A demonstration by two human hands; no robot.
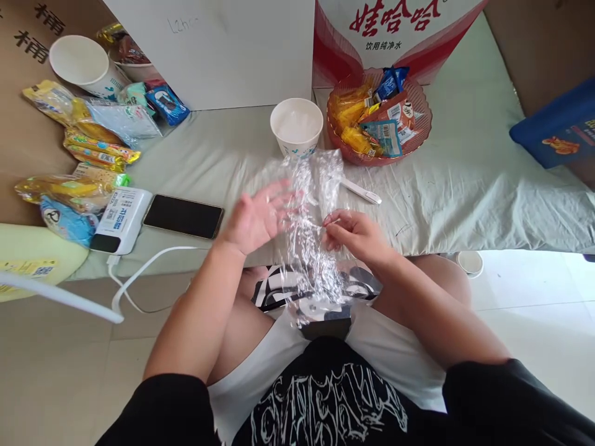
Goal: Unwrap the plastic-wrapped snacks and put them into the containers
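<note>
Crinkled clear glossy plastic bag (312,235), matt paper cup (296,127), wrinkled cloth sheet (465,186).

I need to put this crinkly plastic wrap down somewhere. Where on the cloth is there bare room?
Free: the cloth right of the red snack basket, up to the blue box; also the strip between the phone and the paper cup. Crowded: the far left, piled with snack packets beside the power bank.

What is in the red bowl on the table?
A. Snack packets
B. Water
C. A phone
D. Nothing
A. The red bowl is piled with snack packets in orange, blue and red wrappers; the phone lies flat on the table, well away from the bowl.
</note>
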